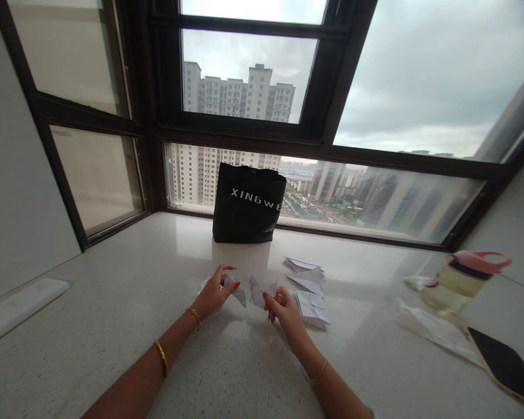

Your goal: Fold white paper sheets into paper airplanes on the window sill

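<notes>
Between thumb and fingers my left hand [216,292] pinches a small folded white paper piece [237,291], its pointed end turned down to the right. More white paper lies partly hidden behind that hand. My right hand [282,308] is closed on another folded paper piece [261,291] with pointed corners. A narrow gap separates the two pieces, both over the pale speckled countertop [236,361]. Just beyond my right hand lie several folded papers: a flat stack [312,307], a pointed folded piece [308,280] and a thin folded piece [303,265] behind it.
A black bag [248,212] with white lettering stands by the window. On the right are a bottle with a pink lid [458,282], a crumpled white wrapper [436,331] and a dark flat device [509,366]. A long white object [24,308] lies along the left wall.
</notes>
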A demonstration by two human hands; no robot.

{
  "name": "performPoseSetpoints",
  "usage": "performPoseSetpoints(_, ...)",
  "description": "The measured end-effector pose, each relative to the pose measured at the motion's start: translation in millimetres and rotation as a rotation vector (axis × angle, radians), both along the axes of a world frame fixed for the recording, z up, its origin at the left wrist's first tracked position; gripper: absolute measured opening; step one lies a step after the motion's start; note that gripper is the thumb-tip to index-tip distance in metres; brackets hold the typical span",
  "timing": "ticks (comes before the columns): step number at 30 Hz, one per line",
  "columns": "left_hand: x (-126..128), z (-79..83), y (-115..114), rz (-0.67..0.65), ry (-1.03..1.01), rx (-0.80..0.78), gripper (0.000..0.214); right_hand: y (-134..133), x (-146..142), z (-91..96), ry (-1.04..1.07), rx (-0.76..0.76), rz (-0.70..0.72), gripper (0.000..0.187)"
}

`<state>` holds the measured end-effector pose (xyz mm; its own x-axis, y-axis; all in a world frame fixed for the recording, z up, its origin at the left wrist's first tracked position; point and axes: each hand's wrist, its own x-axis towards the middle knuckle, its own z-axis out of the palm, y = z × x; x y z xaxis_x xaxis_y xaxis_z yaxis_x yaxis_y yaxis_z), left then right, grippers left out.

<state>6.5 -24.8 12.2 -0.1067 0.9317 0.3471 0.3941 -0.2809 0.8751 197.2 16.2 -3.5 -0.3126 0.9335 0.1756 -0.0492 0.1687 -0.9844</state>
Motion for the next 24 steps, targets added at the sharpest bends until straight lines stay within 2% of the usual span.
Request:
performPoseSetpoints(4, 3.0, -4.2, 2.8, -0.014, -0.168, -0.033, 0.039, -2.6, -1.9, -0.5, 0.049, -0.036, 0.036, 0.043)
performPoseSetpoints(7, -3.6, -3.8, 5.9, 0.021, -0.260, -0.040, 0.040, -4.0, -2.9, -0.3, 0.068, -0.073, 0.041, 0.045)
performPoseSetpoints(11, -20.0, -2.1, 11.2, 0.099, -0.279, -0.014, 0.039, -5.0, -2.6, 0.6, 0.059, -0.106, -0.007, 0.047)
performPoseSetpoints(15, -30.5, -2.9, 15.4, 0.157, -0.284, 0.004, 0.049, -5.3, -1.6, -0.1, 0.062, -0.106, -0.039, 0.047)
performPoseSetpoints(19, -27.2, -3.4, 13.0, 0.145, -0.359, -0.034, 0.057, -6.9, -1.4, -0.2, 0.066, -0.115, -0.018, 0.049)
performPoseSetpoints(24, -23.2, -1.9, 8.3, 0.171, -0.409, -0.086, 0.052, -9.9, -0.6, 4.2, 0.053, -0.081, -0.003, 0.042)
